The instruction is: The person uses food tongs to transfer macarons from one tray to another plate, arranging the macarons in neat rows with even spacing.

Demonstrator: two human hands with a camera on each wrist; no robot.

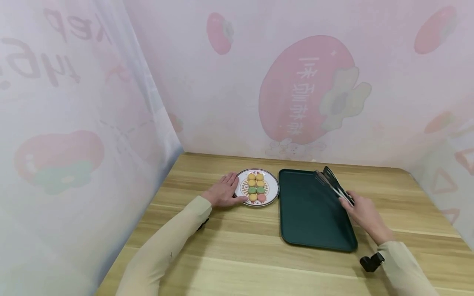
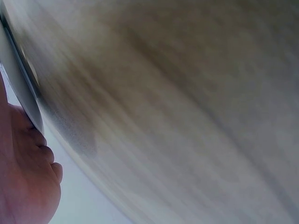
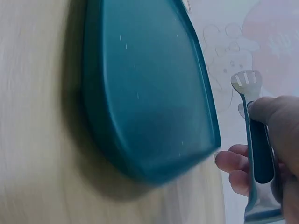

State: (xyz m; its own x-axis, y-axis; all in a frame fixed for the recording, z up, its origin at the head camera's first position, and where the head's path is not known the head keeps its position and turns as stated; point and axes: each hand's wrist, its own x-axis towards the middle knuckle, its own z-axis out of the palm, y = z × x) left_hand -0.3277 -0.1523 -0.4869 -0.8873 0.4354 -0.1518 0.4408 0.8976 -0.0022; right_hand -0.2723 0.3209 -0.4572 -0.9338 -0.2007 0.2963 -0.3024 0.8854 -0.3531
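A round white plate with a patterned rim holds several small macarons in yellow, green and pink, set in two columns. My left hand rests at the plate's left edge, fingers extended along the far rim and thumb along the near rim. In the left wrist view, that hand shows beside the plate's edge. My right hand grips metal food tongs with dark grips and slotted ends, held over the tray's right side. In the right wrist view, thumb and fingers wrap the tongs.
A dark green rectangular tray lies just right of the plate on the wooden table. Printed curtains hang behind the table and along both sides.
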